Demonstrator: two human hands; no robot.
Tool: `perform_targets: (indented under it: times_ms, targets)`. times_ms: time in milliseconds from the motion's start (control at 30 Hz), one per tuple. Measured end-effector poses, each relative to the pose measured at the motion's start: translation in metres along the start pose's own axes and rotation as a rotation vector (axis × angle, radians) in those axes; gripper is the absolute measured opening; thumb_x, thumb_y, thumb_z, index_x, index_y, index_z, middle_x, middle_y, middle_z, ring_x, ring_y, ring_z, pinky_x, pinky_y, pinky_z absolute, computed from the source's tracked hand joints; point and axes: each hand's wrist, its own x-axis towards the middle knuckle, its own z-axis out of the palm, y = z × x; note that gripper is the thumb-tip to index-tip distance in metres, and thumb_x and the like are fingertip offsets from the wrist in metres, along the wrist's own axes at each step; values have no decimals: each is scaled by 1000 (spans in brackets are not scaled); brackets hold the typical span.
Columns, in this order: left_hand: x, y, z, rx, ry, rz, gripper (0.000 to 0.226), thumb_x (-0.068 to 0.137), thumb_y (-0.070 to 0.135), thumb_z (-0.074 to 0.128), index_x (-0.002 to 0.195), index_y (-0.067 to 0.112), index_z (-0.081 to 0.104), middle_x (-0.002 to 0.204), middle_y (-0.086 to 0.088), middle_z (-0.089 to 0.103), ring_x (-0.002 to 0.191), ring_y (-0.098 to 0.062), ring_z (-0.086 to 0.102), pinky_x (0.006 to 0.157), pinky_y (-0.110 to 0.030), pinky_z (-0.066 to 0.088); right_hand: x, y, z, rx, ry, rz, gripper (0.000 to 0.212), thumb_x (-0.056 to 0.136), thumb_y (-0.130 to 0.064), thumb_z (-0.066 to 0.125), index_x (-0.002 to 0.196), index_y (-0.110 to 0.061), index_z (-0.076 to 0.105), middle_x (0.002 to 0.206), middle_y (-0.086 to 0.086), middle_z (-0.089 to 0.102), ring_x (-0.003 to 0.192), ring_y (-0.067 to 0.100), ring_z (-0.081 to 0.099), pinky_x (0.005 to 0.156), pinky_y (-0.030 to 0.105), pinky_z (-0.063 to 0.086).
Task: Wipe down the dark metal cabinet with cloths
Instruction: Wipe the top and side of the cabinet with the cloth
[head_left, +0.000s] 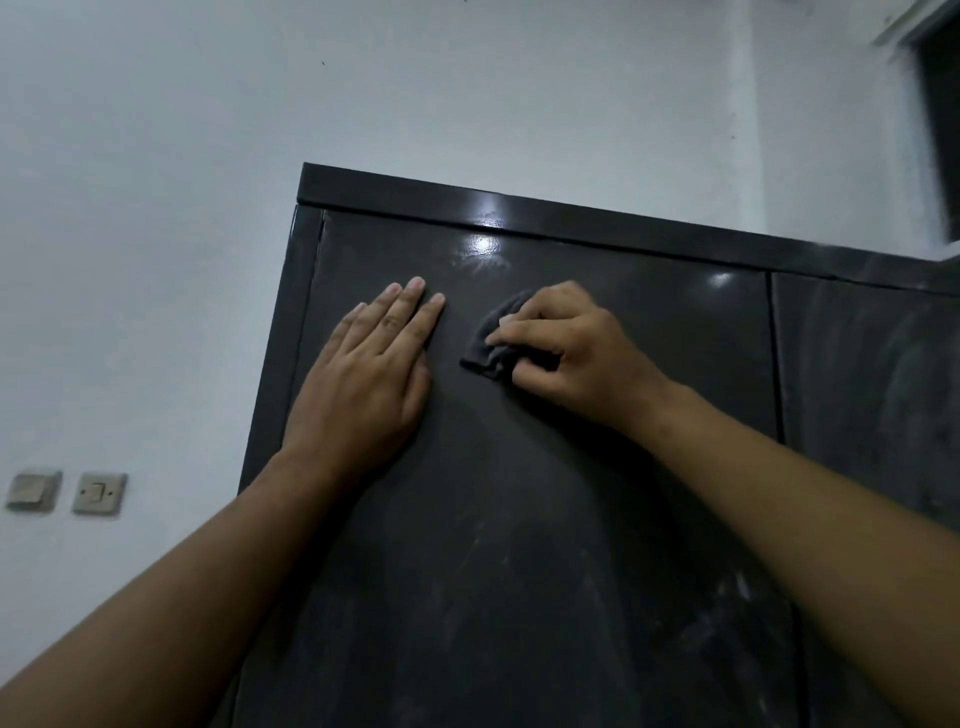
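On glossy cabinet, hands, crumpled grey cloth

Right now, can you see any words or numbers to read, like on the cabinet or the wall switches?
None: no word, number, brand or label can be read.
Cabinet: plain dark metal, only streaks and glare.
Switches: no writing shows; one has a small mark, too small to read as a sign.
Cloth in the right hand: no print shows.
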Motion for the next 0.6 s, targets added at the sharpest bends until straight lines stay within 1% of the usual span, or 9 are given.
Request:
perform_targets:
  times_ms: [33, 133, 167, 267, 333, 400, 500, 567, 600]
  targets:
    - [0, 0, 0, -1, -5, 0, 57, 99, 31, 33, 155, 18, 35, 162, -5, 29, 150, -19, 24, 123, -37, 18, 4, 4, -2, -25, 21, 33, 26, 77, -10, 69, 100, -9, 79, 93, 5, 68, 94, 27, 57, 89, 28, 45]
    - [0, 0, 0, -11, -10, -1, 58, 99, 30, 34, 155, 19, 34, 162, -4, 29, 150, -18, 24, 123, -36, 17, 10, -1, 4, -76, 216, 260, 27, 76, -7, 68, 101, -12, 78, 92, 2, 67, 96, 29, 56, 90, 25, 43]
    - [0, 0, 0, -16, -10, 1, 58, 98, 30, 34, 155, 19, 35, 162, -4, 29, 150, -18, 24, 123, -35, 17, 5, -7, 11, -85, 233, 248, 27, 76, -7, 68, 101, -11, 77, 93, 2, 67, 96, 29, 55, 90, 25, 43]
    - [0, -1, -1, -40, -1, 2, 58, 98, 29, 34, 154, 17, 36, 161, -4, 31, 150, -18, 25, 123, -36, 18, -17, -21, 22, -26, 84, 15, 26, 79, -6, 70, 104, -9, 77, 98, 6, 68, 98, 24, 56, 94, 23, 43]
    - [0, -1, 0, -60, -6, 0, 56, 99, 29, 33, 154, 18, 37, 161, -4, 31, 150, -18, 25, 123, -37, 19, -21, -22, 20, -10, 37, -11, 27, 79, -4, 71, 105, -9, 77, 100, 5, 69, 98, 25, 59, 95, 23, 44]
    - [0, -2, 0, -101, -12, -6, 54, 100, 29, 36, 153, 18, 39, 161, -2, 32, 150, -16, 25, 123, -38, 20, -23, -28, 25, -39, 69, 73, 27, 81, -8, 69, 106, -11, 77, 100, 2, 69, 97, 27, 58, 92, 25, 44]
    - [2, -4, -5, -210, -28, -32, 48, 98, 30, 44, 145, 22, 49, 159, 1, 35, 149, -14, 28, 123, -34, 19, -27, -53, 35, -107, 137, 282, 28, 84, -18, 62, 109, -15, 75, 97, -3, 66, 90, 24, 51, 81, 25, 44]
    - [5, -3, -13, -322, -49, -78, 44, 96, 27, 51, 140, 24, 55, 158, 2, 37, 147, -13, 29, 121, -30, 16, -25, -69, 34, -149, 107, 364, 35, 87, -27, 54, 113, -15, 74, 97, -2, 65, 87, 22, 49, 72, 31, 49]
    - [4, 0, -17, -373, -60, -111, 43, 95, 23, 55, 138, 24, 56, 157, 3, 38, 147, -13, 30, 121, -29, 15, -24, -74, 31, -163, 63, 375, 39, 88, -31, 51, 116, -14, 73, 98, -1, 65, 86, 21, 50, 69, 33, 51]
